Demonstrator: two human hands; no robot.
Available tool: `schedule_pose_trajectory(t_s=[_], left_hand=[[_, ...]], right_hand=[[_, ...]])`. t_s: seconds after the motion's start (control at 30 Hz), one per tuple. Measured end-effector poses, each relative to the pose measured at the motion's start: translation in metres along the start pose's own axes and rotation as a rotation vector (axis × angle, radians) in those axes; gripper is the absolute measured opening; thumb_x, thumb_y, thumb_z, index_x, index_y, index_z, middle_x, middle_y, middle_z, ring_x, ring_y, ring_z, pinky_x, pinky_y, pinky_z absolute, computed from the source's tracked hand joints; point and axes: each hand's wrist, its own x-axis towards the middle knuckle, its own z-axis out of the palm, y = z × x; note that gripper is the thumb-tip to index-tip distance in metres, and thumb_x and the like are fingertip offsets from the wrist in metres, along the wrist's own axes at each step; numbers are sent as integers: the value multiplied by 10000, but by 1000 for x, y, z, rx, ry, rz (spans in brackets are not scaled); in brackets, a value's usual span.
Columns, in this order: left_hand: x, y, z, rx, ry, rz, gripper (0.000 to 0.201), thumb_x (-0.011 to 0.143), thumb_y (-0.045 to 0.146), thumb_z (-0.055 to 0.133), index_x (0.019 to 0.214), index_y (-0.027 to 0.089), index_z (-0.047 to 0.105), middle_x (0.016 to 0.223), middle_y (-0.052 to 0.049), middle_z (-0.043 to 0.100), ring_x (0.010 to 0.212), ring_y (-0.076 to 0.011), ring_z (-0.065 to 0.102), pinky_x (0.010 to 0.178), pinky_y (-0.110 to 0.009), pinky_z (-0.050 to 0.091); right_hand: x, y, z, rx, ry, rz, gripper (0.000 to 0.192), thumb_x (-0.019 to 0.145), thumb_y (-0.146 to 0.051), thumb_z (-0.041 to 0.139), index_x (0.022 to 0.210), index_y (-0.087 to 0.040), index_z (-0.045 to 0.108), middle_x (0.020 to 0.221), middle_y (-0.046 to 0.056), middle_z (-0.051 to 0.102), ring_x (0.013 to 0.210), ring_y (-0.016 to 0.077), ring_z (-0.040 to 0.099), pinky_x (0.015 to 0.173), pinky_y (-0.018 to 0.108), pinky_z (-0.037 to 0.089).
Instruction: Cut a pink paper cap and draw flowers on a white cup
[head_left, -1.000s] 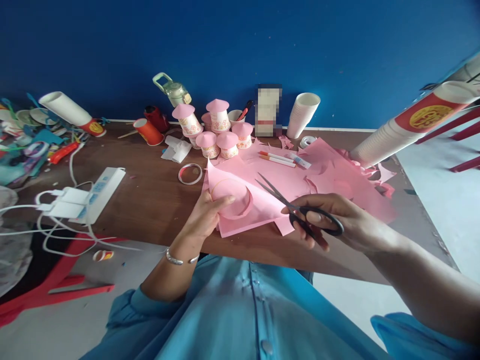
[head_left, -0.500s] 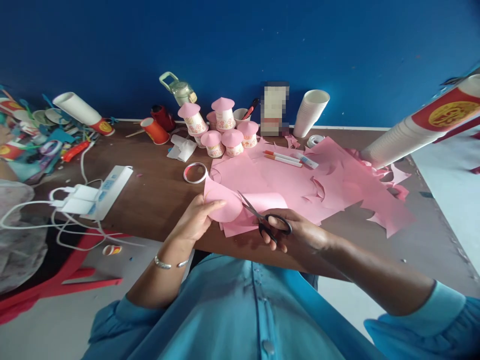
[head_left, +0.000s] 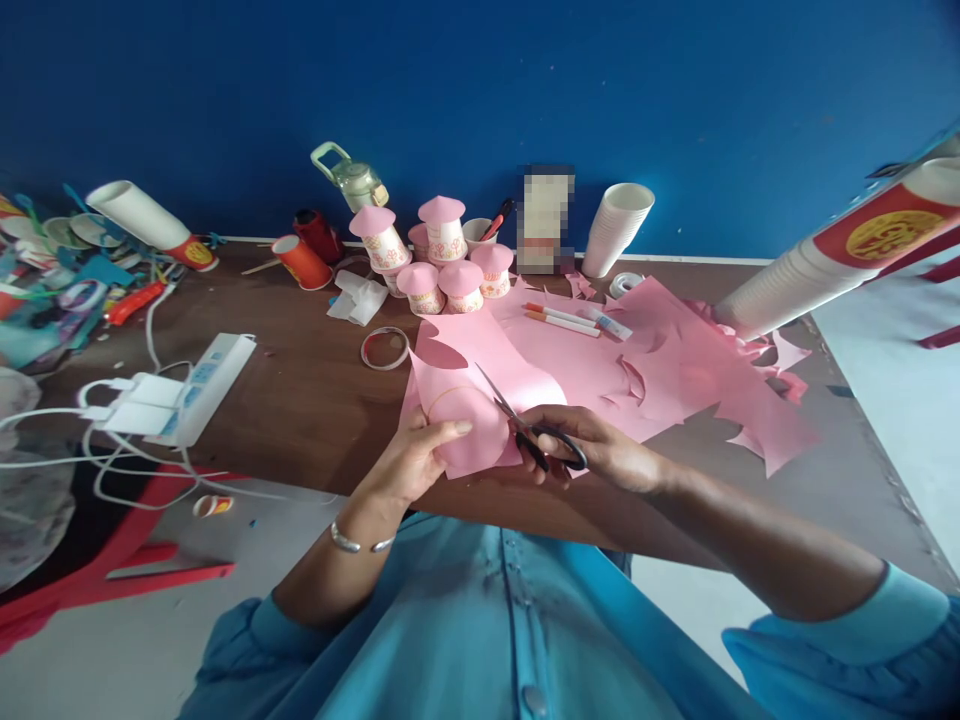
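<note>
- Six pink cones [head_left: 441, 210] sat on patterned paper cups [head_left: 446, 242] at the back of the table [head_left: 322, 390], seemingly finished.
- The left hand [head_left: 420, 455] pinched a pink paper piece [head_left: 484, 435] near the table's front edge, thumb on top.
- The right hand [head_left: 600, 450], apart from the left, gripped black-handled scissors [head_left: 514, 412] beside the piece; whether the blades were biting paper could not be told.
- Trimming looked partway: the right side curved, while a pointed corner outside the faint arc at upper left appeared uncut.
- Curved gaps marked the pink sheets [head_left: 577, 370] behind.
</note>
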Motion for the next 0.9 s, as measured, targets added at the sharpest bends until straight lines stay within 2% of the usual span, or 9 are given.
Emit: schedule_pose_trajectory(t_s=[0.1, 0.2, 0.33, 0.47, 0.57, 0.67, 0.77, 0.83, 0.9], left_hand=[[3, 7, -4, 25, -73, 9, 297, 664, 342, 929, 903, 188, 844, 852, -85, 820, 788, -253, 770, 735, -339, 630], [8, 15, -3, 57, -163, 36, 278, 694, 353, 918, 900, 183, 838, 828, -79, 804, 751, -246, 748, 714, -343, 609], [20, 24, 13, 72, -305, 108, 233, 721, 333, 913, 878, 187, 823, 810, -53, 776, 720, -204, 699, 667, -306, 565], [38, 32, 39, 108, -485, 196, 214, 781, 338, 895, 814, 162, 778, 750, -40, 726, 670, -163, 638, 634, -282, 520], [50, 35, 55, 93, -550, 202, 216, 839, 359, 859, 880, 159, 789, 815, -53, 743, 756, -176, 667, 700, -287, 537], [60, 30, 59, 90, -501, 177, 270, 809, 387, 880, 773, 154, 748, 712, -23, 679, 665, -141, 600, 636, -269, 496], [72, 20, 51, 66, -356, 179, 303, 754, 379, 910, 695, 153, 718, 639, -2, 628, 602, -116, 547, 568, -250, 448], [81, 12, 40, 14, -265, 186, 257, 720, 345, 918, 719, 158, 741, 698, -15, 684, 647, -132, 606, 610, -255, 498], [90, 5, 29, -20, -155, 200, 256, 681, 323, 926, 687, 160, 729, 708, -14, 702, 667, -137, 641, 632, -252, 525]], right_hand=[[-3, -6, -2, -16, -20, -24, 567, 946, -701, 705, 1109, -159, 673, 859, 40, 703, 650, 112, 582, 534, 220, 418], [-11, -11, 6, -10, 37, -80, 563, 956, -691, 701, 1135, -158, 672, 852, 41, 683, 681, 127, 596, 578, 243, 467], [-31, -13, 24, -74, 244, -256, 512, 975, -663, 695, 1135, -177, 687, 837, 41, 664, 665, 130, 564, 575, 267, 481], [-48, -9, 41, -178, 482, -485, 408, 994, -545, 735, 1220, -208, 689, 908, 53, 716, 694, 143, 629, 625, 292, 544], [-50, -3, 47, -137, 600, -519, 367, 1012, -509, 722, 1247, -232, 674, 902, 38, 721, 694, 139, 648, 612, 277, 566], [-43, 3, 45, -42, 639, -459, 410, 1007, -572, 703, 1232, -233, 660, 913, 36, 717, 722, 140, 667, 604, 265, 590], [-27, 8, 34, 32, 555, -337, 498, 968, -655, 710, 1174, -204, 663, 891, 39, 705, 747, 145, 676, 609, 260, 601], [-14, 12, 23, 98, 489, -239, 511, 963, -666, 708, 1137, -187, 660, 873, 40, 702, 710, 138, 671, 557, 242, 569], [1, 16, 14, 158, 429, -245, 535, 932, -687, 731, 1090, -179, 665, 846, 34, 686, 728, 150, 674, 533, 235, 558]])
